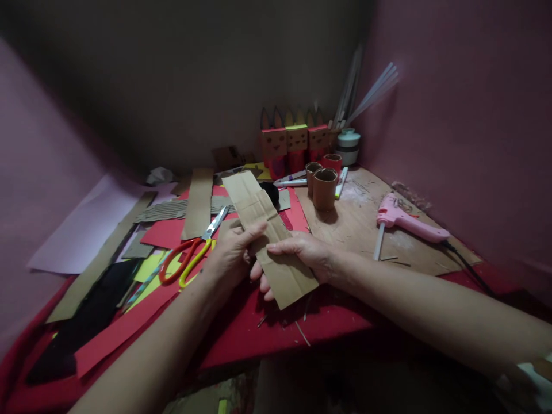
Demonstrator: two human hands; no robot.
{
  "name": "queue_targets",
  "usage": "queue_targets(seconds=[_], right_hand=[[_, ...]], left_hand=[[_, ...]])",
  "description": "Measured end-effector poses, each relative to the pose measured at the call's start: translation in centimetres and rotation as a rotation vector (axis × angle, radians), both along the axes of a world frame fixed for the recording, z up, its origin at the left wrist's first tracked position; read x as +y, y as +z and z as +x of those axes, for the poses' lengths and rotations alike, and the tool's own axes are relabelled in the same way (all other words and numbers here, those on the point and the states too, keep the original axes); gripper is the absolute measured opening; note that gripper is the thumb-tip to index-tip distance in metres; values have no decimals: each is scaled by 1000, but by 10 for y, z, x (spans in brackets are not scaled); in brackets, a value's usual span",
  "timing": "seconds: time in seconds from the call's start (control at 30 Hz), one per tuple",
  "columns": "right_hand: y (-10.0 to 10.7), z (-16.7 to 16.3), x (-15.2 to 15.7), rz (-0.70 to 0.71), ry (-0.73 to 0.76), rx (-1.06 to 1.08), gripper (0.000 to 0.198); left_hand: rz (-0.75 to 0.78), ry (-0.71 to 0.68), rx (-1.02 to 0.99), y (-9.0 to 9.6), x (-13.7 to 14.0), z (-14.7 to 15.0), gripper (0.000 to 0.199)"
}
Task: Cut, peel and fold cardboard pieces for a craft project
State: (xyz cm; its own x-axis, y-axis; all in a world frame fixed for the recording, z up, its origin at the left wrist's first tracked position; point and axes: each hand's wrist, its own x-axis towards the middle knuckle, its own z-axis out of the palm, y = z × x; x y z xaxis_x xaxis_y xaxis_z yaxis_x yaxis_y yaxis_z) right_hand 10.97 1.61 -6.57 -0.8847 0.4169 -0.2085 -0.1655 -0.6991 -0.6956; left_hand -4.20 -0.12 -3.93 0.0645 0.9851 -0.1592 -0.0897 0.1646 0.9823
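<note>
A creased strip of brown cardboard (269,230) is held up slantwise above the front edge of the table. My left hand (237,250) grips its left side, thumb on top. Lower down, my right hand (302,253) holds the right side, its thumb on the face and its fingers showing beneath. Left of my hands lie scissors (190,260) with red and yellow handles, blades pointing away. Beyond the strip stand short brown cardboard tubes (325,190), and a black item (270,194) is partly hidden behind it.
On the right, a pink glue gun (409,221) with a cord lies on a wooden board (353,230). Red paper (166,236) and cardboard strips (198,201) cover the left. Decorated boxes with faces (296,141), a lidded jar (347,146) and clear glue sticks (375,92) stand at the back.
</note>
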Motion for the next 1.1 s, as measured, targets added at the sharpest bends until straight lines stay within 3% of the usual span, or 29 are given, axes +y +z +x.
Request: queue_targets(seconds=[0.1, 0.23, 0.37, 0.53, 0.87, 1.1], right_hand=[[2, -1, 0, -6, 15, -46, 38], [0, -1, -1, -31, 88, -2, 35], [-2, -2, -6, 42, 4, 127, 34], [-3, -4, -12, 118, -55, 55, 29], [-3, -6, -16, 155, -143, 63, 38], [2, -5, -18, 130, -147, 30, 36]], left_hand=[[-60, -50, -16, -2, -5, 6, 22], [-24, 12, -90, 3, -3, 4, 20], [40, 162, -138, 10, 3, -5, 27], [44, 209, -194, 9, 11, -12, 24], [159, 171, -222, 12, 2, -9, 24], [64, -2, -99, 8, -14, -1, 18]])
